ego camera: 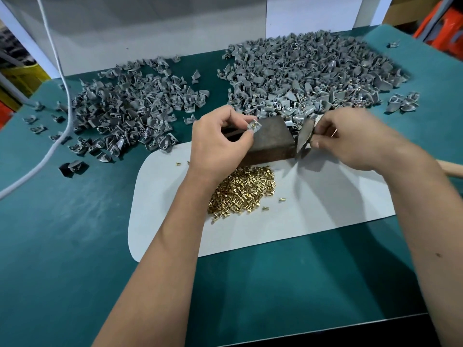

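I have 1 view to work from: a wide-angle camera on the person's head. It faces forward and down onto the worktop [75,246], near enough that both forearms [170,246] enter from the near edge. The left hand [220,144] and right hand [355,141] sit just above centre, and the far side reaches a white panel [150,33].

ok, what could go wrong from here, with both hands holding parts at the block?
1. The left hand pinches the small grey part over the dark block; the brass pin in it might drop out if tilted.
2. The left forearm crosses the brass pin heap; pulling back could scatter pins.
3. The right hand holds the curved grey part beside the right grey pile; a slip could lose it there.
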A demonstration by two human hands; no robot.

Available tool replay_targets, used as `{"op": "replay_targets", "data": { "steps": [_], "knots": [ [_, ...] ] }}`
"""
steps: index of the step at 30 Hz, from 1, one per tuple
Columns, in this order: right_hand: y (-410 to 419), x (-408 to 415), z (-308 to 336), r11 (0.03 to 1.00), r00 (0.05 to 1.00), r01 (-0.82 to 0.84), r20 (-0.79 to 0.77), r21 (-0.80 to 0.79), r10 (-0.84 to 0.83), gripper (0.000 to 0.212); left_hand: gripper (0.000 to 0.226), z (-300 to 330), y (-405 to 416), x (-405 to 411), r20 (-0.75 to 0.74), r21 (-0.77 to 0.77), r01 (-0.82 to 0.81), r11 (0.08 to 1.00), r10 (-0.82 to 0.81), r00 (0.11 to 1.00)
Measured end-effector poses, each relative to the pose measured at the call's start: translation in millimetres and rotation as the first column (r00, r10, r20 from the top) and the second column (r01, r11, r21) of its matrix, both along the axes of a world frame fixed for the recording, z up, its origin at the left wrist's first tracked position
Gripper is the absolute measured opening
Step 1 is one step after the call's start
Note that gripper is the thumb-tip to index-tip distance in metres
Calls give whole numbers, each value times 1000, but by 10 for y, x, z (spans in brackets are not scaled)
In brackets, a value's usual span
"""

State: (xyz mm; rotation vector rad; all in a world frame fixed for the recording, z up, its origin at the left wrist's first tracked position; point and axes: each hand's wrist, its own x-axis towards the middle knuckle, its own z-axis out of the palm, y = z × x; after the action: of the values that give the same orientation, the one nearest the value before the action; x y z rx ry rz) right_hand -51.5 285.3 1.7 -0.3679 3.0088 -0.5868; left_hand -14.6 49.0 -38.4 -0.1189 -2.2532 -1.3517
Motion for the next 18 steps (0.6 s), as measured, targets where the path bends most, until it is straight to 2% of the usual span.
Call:
{"op": "replay_targets", "data": {
  "steps": [3, 7, 10, 12, 15, 18],
  "knots": [
    [-36, 27, -3, 999, 1000, 6, 16, 38, -7, 18, 14, -25, 20, 6, -9, 1, 27, 1000, -27, 1000],
    [-86, 48, 75, 995, 998, 59, 14, 86, -60, 22, 24, -1, 19, 9, -7, 19, 81, 997, -81, 997],
    [-194, 94, 132, 992, 979, 105, -167, -70, -115, 11, 36, 27, 39, 26, -29, 32, 109, 993, -108, 994],
    [-367, 152, 162, 982, 956, 2, -286, -188, -57, 11, 39, 25, 50, 19, -28, 38, 109, 993, -108, 994],
    [-641, 209, 131, 964, 957, -150, -276, -220, 86, 9, 38, 9, 71, 14, -22, 42, 110, 993, -109, 994],
    [-729, 157, 57, 955, 960, -129, -276, -265, 53, 8, 34, 9, 69, 14, -42, 46, 106, 993, -104, 994]
  ]
}}
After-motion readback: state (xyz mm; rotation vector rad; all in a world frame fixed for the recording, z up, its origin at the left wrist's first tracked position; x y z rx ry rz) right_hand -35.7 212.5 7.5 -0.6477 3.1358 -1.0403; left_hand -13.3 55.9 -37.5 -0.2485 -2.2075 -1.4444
